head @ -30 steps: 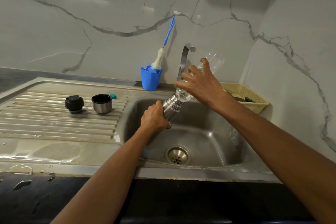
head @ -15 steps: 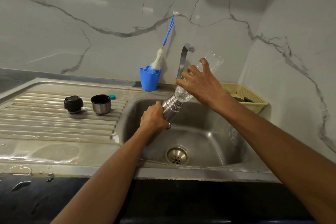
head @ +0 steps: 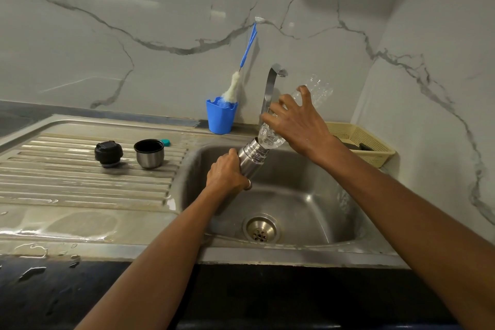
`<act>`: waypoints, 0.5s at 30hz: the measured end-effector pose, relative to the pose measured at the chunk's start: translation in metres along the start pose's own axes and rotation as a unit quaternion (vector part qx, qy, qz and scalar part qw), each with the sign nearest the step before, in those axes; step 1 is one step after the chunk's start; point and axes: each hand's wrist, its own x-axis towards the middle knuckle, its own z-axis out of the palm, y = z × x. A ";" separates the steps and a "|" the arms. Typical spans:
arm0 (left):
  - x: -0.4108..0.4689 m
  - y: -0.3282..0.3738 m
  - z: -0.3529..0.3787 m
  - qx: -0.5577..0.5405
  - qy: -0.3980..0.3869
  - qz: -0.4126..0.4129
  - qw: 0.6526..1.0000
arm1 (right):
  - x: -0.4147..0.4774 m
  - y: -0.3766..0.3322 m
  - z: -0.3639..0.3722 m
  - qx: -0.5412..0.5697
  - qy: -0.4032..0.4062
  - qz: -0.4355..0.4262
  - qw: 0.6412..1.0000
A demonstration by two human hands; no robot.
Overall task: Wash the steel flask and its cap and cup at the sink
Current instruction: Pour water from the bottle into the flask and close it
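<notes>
My left hand [head: 227, 173] grips the steel flask [head: 252, 156] over the sink basin [head: 302, 203], tilted with its open neck up to the right. My right hand [head: 297, 120] holds a clear plastic bottle [head: 270, 138] upside down, its mouth at the flask's opening. The bottle's bottom end sticks out above my fingers. The flask's lower body is hidden by my left hand. On the ribbed drainboard [head: 80, 177] to the left stand the black cap [head: 108, 153] and the steel cup [head: 149, 153], mouth up.
A steel tap [head: 271, 86] rises behind the bottle. A blue cup [head: 221, 116] with a bottle brush [head: 242, 69] stands at the wall. A small teal lid [head: 166, 142] lies behind the steel cup. A yellow basket [head: 367, 143] sits right of the sink. The drain [head: 261, 228] is near the front.
Both hands stay almost still with the bottle upended on the flask; the view has shifted only slightly.
</notes>
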 end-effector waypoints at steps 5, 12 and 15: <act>0.001 -0.001 0.001 -0.002 0.005 -0.003 1.000 | -0.002 0.001 -0.001 -0.018 0.021 0.005 1.000; 0.005 -0.003 0.004 -0.008 0.009 0.005 1.000 | -0.005 0.005 -0.008 -0.009 0.008 0.006 1.000; 0.005 -0.004 0.005 -0.006 0.008 0.004 1.000 | -0.006 0.007 -0.009 -0.005 0.010 0.010 1.000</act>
